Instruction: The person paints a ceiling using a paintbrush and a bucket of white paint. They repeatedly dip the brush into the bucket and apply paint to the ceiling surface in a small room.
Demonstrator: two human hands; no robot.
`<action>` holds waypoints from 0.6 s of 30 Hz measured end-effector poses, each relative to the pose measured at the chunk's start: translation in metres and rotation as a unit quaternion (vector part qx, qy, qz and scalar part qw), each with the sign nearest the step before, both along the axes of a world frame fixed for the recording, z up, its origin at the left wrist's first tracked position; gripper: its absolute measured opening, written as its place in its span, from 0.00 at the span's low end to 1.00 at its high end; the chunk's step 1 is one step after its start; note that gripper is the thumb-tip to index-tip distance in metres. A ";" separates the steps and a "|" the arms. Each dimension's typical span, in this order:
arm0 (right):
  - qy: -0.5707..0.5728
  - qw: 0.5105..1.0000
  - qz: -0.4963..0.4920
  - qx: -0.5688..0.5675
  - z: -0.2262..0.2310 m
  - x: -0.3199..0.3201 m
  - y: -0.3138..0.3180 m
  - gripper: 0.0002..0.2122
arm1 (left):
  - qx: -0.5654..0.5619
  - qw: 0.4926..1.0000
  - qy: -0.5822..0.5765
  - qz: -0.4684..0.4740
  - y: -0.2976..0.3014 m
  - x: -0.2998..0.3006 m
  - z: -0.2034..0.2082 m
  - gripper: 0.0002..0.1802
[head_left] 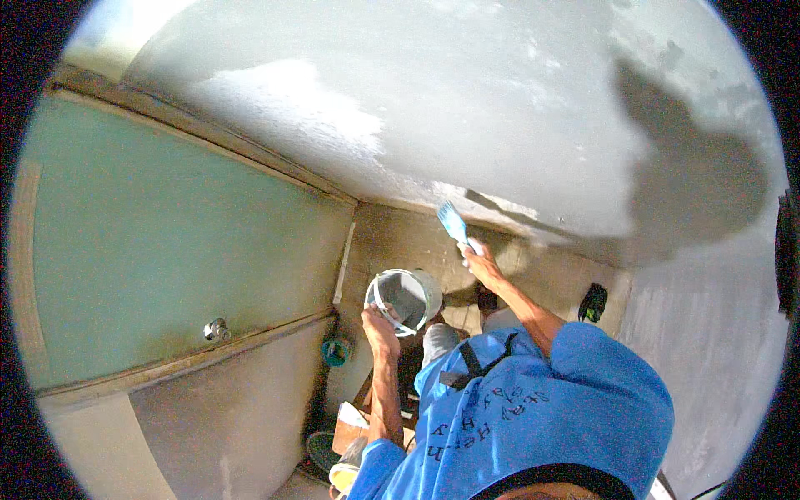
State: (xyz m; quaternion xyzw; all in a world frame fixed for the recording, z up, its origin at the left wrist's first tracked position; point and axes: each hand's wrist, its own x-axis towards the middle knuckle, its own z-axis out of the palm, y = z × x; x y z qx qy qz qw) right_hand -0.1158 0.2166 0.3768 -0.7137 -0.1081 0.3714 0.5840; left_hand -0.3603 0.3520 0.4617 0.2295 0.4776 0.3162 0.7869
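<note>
My right hand [478,260], closed on the handle, holds up a paintbrush [452,220] with pale blue bristles pointing away from me, close to the foot of the far wall. Whether the bristles touch the wall I cannot tell. Below and to the left is a white bucket [434,293], tilted so that its grey inside shows. My left hand [381,331] grips the bucket at its near left rim, where a thin handle also curves across the opening. Some of the left fingers are hidden behind the bucket's edge.
The far wall [500,100] is pale grey with whiter patches and my shadow. At left, a green wall panel [183,242] carries a metal fitting [217,330]. A teal round container [336,352] stands low beside the wall. A dark shoe-like object [593,302] lies right; a yellow-filled container [343,477] sits near.
</note>
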 end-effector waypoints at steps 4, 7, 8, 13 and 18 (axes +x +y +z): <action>0.015 0.999 -0.020 -0.043 0.014 -0.017 -0.049 0.12 | 0.024 1.000 0.005 -0.016 -0.005 -0.005 0.002 0.19; 0.020 0.993 -0.114 0.000 0.033 -0.042 -0.075 0.13 | 0.042 0.997 -0.010 -0.068 -0.001 -0.011 0.003 0.20; 0.032 0.991 -0.130 0.002 0.035 -0.046 -0.081 0.13 | 0.043 0.996 -0.012 -0.076 0.001 -0.012 0.003 0.20; 0.198 0.965 -0.122 0.118 0.034 -0.057 -0.111 0.13 | 0.059 0.990 -0.024 -0.123 -0.007 -0.009 0.027 0.18; 0.102 0.974 -0.122 0.164 0.113 -0.086 -0.128 0.18 | 0.083 0.981 -0.012 -0.174 -0.007 -0.016 0.062 0.16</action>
